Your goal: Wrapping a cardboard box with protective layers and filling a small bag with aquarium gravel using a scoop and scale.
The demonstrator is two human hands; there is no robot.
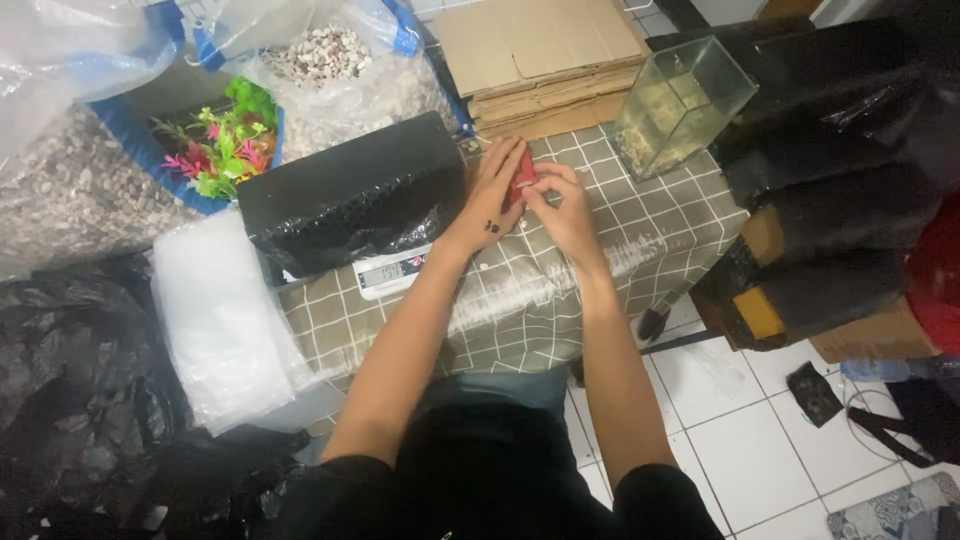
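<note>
Both of our hands meet over the far part of the counter (520,300), which wears a checked grey-brown cloth. Our left hand (492,192) lies with fingers stretched along the left side of a small red object (522,178), and our right hand (562,205) curls its fingers against the right side, so the red piece is pinched between the two. What the object is we cannot tell; only a sliver of red shows between the fingers.

Taking that red object as our landmark: just to its left sits a black plastic-wrapped block (350,195), resting on a small digital scale (388,272) whose display peeks out below the block. Farther left of the red object, a cluster of plastic aquarium plants (222,140) in green and pink stands in a blue-edged sack. Beyond and left of it, a clear bag of pebbles (330,60) leans open. To its right and a little farther away stands a small glass tank (678,105) with gravel at the bottom. Behind the red object, flat cardboard sheets (540,60) are stacked. Well to its right, black-wrapped bundles (840,200) pile up.
</note>
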